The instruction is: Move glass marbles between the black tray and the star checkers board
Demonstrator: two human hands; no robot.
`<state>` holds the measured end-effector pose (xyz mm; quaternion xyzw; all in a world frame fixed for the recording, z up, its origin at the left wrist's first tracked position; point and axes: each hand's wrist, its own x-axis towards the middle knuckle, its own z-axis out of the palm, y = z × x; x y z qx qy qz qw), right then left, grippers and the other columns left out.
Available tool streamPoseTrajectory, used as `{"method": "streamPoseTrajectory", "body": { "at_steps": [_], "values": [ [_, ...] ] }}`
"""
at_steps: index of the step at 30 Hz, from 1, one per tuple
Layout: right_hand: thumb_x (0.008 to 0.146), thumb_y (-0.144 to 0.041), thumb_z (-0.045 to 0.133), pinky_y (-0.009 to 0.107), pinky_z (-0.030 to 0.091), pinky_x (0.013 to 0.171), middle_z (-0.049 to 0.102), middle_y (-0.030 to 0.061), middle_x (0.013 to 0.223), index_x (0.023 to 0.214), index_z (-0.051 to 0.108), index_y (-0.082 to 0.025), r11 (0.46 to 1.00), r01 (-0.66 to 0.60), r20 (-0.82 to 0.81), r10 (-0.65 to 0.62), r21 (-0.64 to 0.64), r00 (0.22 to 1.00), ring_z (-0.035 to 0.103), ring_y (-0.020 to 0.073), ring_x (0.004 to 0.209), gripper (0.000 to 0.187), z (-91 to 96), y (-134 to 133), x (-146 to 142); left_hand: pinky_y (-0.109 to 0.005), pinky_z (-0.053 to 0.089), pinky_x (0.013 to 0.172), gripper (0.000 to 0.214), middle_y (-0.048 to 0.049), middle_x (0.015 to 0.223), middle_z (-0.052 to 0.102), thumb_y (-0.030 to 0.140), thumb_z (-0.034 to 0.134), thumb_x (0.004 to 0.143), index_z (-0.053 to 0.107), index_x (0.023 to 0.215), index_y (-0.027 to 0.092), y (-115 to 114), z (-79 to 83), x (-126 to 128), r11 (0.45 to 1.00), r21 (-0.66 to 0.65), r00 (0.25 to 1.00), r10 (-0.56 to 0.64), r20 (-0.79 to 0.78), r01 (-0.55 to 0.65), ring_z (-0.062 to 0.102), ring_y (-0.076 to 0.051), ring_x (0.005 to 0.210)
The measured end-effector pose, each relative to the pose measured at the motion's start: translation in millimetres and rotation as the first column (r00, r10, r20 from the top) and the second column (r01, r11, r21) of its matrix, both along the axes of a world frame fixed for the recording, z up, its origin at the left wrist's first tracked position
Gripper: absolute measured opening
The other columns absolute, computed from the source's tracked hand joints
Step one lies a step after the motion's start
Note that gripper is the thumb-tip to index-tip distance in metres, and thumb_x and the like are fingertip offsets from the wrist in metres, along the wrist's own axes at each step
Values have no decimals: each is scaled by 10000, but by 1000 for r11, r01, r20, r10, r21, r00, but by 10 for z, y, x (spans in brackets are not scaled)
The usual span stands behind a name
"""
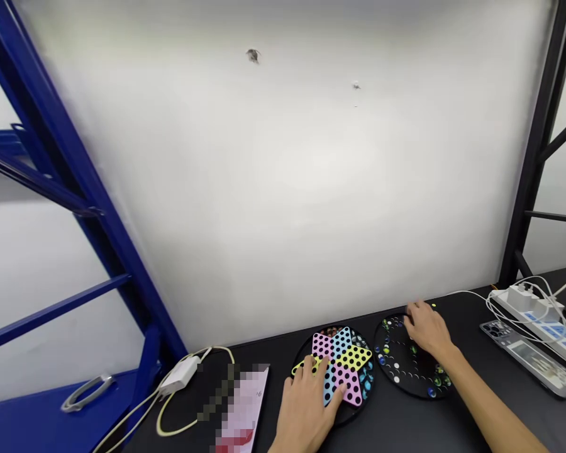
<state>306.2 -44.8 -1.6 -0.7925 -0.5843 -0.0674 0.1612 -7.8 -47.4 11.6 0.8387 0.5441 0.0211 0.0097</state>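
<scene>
My left hand [306, 399] lies over a round Chinese checkers board [351, 387] with a pink, blue and yellow six-pointed star. Its fingers are spread and touch the star's left part. Marbles [366, 377], many of them blue, fill the spaces around the star. To the right, a round black tray [382, 374] carries loose marbles [441, 377] in green, blue and white. Over the tray's far right part is my right hand [429, 328]. Its fingers curl downward, and whatever they may hold is hidden from me.
At left are a white charger [182, 372] with cables and a pink sheet [245, 402], partly blurred. A phone-shaped calculator-like device [531, 358] and a power strip [542, 314] with tangled cables are at right. A white wall [311, 189] stands behind the black table.
</scene>
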Motion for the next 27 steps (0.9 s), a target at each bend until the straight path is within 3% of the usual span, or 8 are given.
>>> {"method": "streamPoseTrajectory", "body": {
  "at_steps": [2, 4, 11, 19, 23, 27],
  "values": [
    [933, -282, 473, 342, 394, 707, 601, 127, 1046, 979, 600, -192, 979, 94, -61, -106, -180, 993, 636, 279, 918, 162, -60, -63, 285, -459, 395, 997, 585, -148, 1421, 512, 543, 383, 963, 499, 1444, 232, -1, -1, 1, 1000, -2, 1000, 1, -7, -1, 500, -340, 1279],
    [912, -312, 521, 334, 398, 681, 610, 112, 1031, 959, 593, -197, 957, 111, -90, -140, -268, 986, 662, 270, 851, 144, -113, -127, 458, -459, 395, 1000, 582, -148, 1428, 506, 534, 393, 961, 495, 1447, 230, 0, 5, 7, 1000, -7, 1000, 6, -8, -6, 499, -340, 1279],
    [871, -205, 530, 318, 406, 685, 641, 109, 1034, 957, 584, -194, 947, 53, -144, -103, -317, 984, 670, 261, 870, 103, -179, -148, 503, -460, 398, 993, 572, -148, 1426, 504, 514, 398, 962, 491, 1450, 230, 22, -8, 15, 1000, 4, 1000, 3, -12, -2, 496, -342, 1278],
    [833, -191, 507, 279, 400, 682, 653, 53, 1001, 927, 583, -231, 963, -60, -228, -1, -263, 974, 653, 217, 890, 127, -201, -112, 288, -452, 416, 982, 567, -139, 1404, 527, 515, 422, 957, 502, 1442, 233, 15, -48, 4, 999, 33, 1000, -4, -4, 4, 501, -346, 1272],
    [929, -291, 413, 306, 405, 684, 625, 60, 1084, 1056, 581, -248, 988, -56, -197, 27, -146, 980, 645, 211, 855, 214, -183, -104, 181, -455, 411, 989, 573, -142, 1416, 519, 524, 424, 957, 496, 1448, 237, 18, -37, 12, 1000, 25, 1000, -5, -8, 5, 497, -347, 1277],
    [947, -268, 382, 338, 435, 791, 600, 91, 1257, 1234, 588, -237, 993, -106, -130, 100, -44, 986, 594, 258, 1060, 354, -275, -52, 196, -448, 420, 979, 560, -142, 1406, 527, 505, 427, 959, 497, 1446, 238, 28, -43, 14, 999, 33, 1000, -3, -11, 4, 509, -343, 1266]
  ]
}}
